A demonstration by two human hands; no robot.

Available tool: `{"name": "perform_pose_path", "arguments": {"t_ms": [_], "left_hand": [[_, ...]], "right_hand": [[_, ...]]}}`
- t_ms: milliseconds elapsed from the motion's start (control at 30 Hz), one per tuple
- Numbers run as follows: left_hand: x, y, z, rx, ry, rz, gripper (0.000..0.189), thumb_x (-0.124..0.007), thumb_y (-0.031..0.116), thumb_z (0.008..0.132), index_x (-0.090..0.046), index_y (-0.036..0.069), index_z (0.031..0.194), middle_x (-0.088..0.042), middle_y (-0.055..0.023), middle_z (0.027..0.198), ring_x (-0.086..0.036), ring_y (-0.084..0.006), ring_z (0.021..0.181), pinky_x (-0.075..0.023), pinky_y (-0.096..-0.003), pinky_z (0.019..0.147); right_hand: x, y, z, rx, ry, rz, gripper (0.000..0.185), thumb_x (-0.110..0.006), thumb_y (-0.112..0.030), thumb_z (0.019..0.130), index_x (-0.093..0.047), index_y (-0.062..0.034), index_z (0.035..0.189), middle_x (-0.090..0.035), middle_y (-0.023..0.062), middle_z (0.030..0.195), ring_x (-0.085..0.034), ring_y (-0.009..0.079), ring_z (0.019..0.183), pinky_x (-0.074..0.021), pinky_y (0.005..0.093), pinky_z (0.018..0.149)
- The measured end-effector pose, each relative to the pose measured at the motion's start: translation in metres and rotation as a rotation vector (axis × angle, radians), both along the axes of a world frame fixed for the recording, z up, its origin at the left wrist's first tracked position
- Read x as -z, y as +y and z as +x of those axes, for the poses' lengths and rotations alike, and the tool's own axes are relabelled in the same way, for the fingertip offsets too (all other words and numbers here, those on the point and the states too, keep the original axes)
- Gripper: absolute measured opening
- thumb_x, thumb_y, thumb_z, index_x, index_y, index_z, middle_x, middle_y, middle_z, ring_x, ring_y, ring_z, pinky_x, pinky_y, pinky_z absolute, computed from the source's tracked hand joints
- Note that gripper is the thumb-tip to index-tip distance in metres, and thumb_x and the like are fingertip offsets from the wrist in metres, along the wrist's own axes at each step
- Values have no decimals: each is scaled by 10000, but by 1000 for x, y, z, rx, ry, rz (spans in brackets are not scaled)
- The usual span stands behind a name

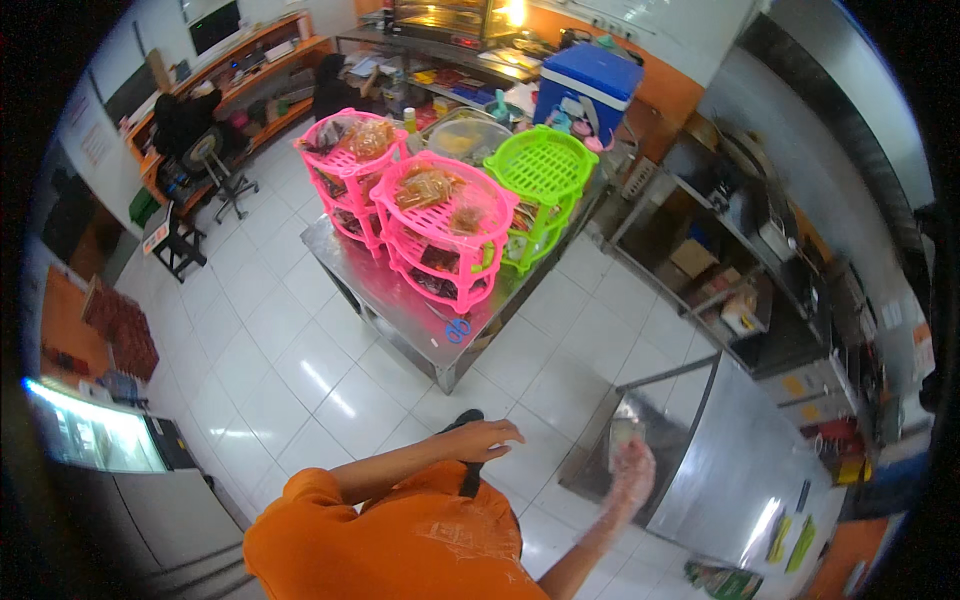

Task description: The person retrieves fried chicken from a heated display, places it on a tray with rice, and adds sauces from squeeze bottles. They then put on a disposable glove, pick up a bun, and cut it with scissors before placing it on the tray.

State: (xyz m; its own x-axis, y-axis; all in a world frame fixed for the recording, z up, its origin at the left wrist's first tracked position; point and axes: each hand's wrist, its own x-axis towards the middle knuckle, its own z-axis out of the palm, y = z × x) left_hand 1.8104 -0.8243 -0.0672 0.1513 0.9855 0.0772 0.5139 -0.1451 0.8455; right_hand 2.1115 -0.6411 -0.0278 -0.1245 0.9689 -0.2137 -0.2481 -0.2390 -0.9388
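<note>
My left hand (489, 440) hangs in front of my orange shirt, its fingers loosely apart and nothing in them. Off to the right, my right hand (634, 466) is blurred and grips a small pale, translucent item (625, 433); its exact kind is too blurred to tell. That hand is beside a low metal surface, left of the stainless steel table (724, 457). Before me stands a metal worktable (352, 262) with blue-handled scissors (456, 330) near its close corner. On it are two pink tiered plastic racks (480, 214) (349, 161) with bagged food, and a green one (544, 161).
A blue cooler box (589, 79) stands on the worktable's far end. Metal shelving (697, 202) lines the right side. Two people in dark clothing (187, 124) (330, 90) are at the far left. A lit glass display (97, 427) and a black stool (174, 236) stand left.
</note>
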Motion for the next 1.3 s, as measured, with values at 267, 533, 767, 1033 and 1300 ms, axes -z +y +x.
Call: {"name": "perform_pose_path", "arguments": {"t_ms": [267, 533, 767, 1033, 1300], "left_hand": [[-13, 65, -19, -145, -124, -38, 312, -590, 151, 1016, -633, 95, 1320, -662, -154, 1243, -670, -359, 1084, -541, -457, 929], [-20, 157, -81, -153, -157, 53, 243, -609, 190, 1012, -648, 88, 1228, -687, -143, 1169, -681, -361, 1030, -539, -472, 891], [-13, 231, -109, -141, -150, -4, 216, -601, 193, 1029, -649, 72, 1201, -671, -140, 1177, -675, -353, 1071, -536, -453, 902], [-19, 331, -120, -221, -182, -38, 231, -595, 209, 1033, -634, 79, 1220, -672, -141, 1142, -673, -371, 1018, -532, -466, 881], [-47, 437, -129, -405, -138, 24, 232, -613, 187, 1022, -630, 82, 1229, -682, -143, 1137, -687, -367, 993, -550, -461, 856]], "right_hand": [[-59, -3, -155, -447, -46, 194, 237, -707, -220, 989, -680, -3, 1082, -708, 99, 1033, -653, 193, 879, -527, 368, 816], [-66, 97, -194, -416, -189, 179, 223, -677, -222, 1009, -692, -1, 1030, -698, 80, 913, -646, 176, 826, -520, 352, 824], [-67, 179, -203, -193, -287, 141, 304, -646, -306, 1027, -695, -7, 992, -667, 54, 840, -621, 145, 827, -485, 329, 817], [-33, 302, -237, -526, -314, 84, 294, -640, -284, 1028, -680, 2, 969, -625, 41, 770, -589, 137, 744, -484, 295, 727], [-67, 453, -294, -847, -348, 170, 312, -650, -264, 1028, -695, 19, 904, -646, 63, 774, -592, 148, 710, -504, 314, 696]]}}
